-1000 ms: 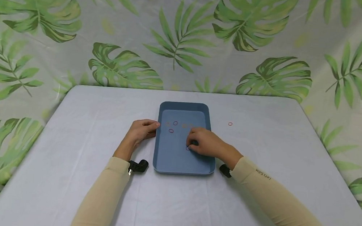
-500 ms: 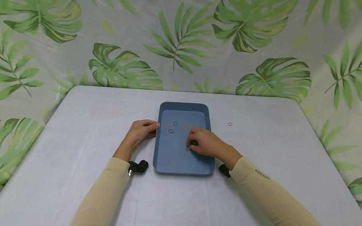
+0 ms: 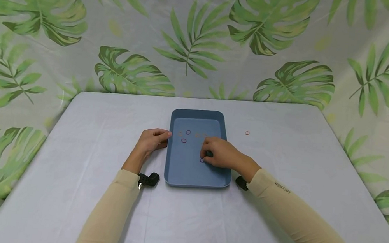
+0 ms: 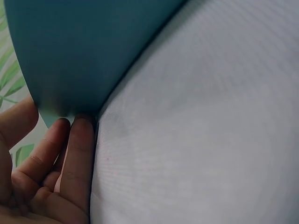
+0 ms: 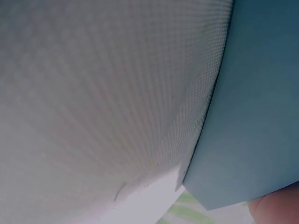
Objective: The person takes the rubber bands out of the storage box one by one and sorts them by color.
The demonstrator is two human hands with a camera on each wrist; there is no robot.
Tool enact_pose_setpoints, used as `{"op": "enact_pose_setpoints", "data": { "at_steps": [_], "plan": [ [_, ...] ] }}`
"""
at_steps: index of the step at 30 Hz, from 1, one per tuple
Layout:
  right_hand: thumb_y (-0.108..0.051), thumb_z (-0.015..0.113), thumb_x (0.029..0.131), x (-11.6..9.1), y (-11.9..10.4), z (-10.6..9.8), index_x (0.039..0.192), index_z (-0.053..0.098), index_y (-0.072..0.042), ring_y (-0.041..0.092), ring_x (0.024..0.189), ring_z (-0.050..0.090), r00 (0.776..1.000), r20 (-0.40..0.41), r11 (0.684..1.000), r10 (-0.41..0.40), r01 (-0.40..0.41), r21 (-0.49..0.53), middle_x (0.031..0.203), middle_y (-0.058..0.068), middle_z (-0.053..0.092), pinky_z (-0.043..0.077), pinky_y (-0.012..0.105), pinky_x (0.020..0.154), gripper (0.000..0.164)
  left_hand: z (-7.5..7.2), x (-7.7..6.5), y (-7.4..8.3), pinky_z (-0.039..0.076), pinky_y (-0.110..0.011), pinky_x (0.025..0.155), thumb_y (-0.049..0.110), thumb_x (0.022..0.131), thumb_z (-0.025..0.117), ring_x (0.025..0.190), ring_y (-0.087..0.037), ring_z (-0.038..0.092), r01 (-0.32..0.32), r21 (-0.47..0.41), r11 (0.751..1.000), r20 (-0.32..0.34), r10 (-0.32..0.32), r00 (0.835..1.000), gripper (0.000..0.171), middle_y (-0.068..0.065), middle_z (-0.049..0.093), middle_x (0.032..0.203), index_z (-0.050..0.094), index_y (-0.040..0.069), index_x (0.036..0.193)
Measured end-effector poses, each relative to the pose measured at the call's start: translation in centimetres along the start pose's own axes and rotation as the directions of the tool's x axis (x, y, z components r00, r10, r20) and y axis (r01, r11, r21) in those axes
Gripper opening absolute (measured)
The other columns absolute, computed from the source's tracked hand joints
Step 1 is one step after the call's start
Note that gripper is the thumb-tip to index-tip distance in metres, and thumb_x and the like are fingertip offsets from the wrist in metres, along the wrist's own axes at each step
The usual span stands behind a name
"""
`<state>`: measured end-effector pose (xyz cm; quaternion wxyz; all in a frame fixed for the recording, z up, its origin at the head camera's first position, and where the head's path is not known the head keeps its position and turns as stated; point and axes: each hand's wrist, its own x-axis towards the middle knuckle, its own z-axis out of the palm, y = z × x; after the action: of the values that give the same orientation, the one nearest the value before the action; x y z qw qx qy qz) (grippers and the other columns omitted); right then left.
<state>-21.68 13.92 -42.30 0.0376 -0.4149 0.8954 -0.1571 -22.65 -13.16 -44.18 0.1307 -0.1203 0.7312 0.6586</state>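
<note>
A blue rectangular tray (image 3: 189, 177) lies on the table. My left hand (image 3: 152, 140) is at its left side, thumb at the rim and fingertips against the outer wall, as the left wrist view shows with the tray wall (image 4: 88, 51). Over the tray's right half, my right hand (image 3: 221, 153) has curled fingers, thumb and fingertips pinching at a small purple rubber band (image 3: 202, 160). Two red-purple bands (image 3: 183, 141) and several pale orange bands (image 3: 197, 135) lie farther back on the tray floor. Only a fingertip (image 5: 275, 207) shows in the right wrist view.
A single red band (image 3: 247, 133) lies on the white tablecloth (image 3: 276, 145) to the right of the tray. Behind the table hangs a leaf-patterned curtain (image 3: 202, 40). Both wrists carry small black cameras (image 3: 153, 179) beside the tray.
</note>
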Motion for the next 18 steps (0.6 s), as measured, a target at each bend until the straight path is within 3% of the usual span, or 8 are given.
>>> {"op": "enact_pose_setpoints", "data": {
  "at_steps": [18],
  "plan": [
    [-0.018,0.075,0.087,0.23,-0.28,-0.02,0.083,0.073,-0.019,0.015,0.088,0.056,0.999,0.015,0.999,0.031,-0.031,-0.014,0.095,-0.001,0.063,0.053,0.032,0.079,0.005,-0.17,0.22,-0.22,0.060,-0.028,0.093,0.024,0.095,0.069,0.095,-0.010,0.069,-0.007,0.017,1.000,-0.002,0.007,1.000,0.037,-0.015,0.064,0.127,0.067,0.001,0.123]
  ]
}}
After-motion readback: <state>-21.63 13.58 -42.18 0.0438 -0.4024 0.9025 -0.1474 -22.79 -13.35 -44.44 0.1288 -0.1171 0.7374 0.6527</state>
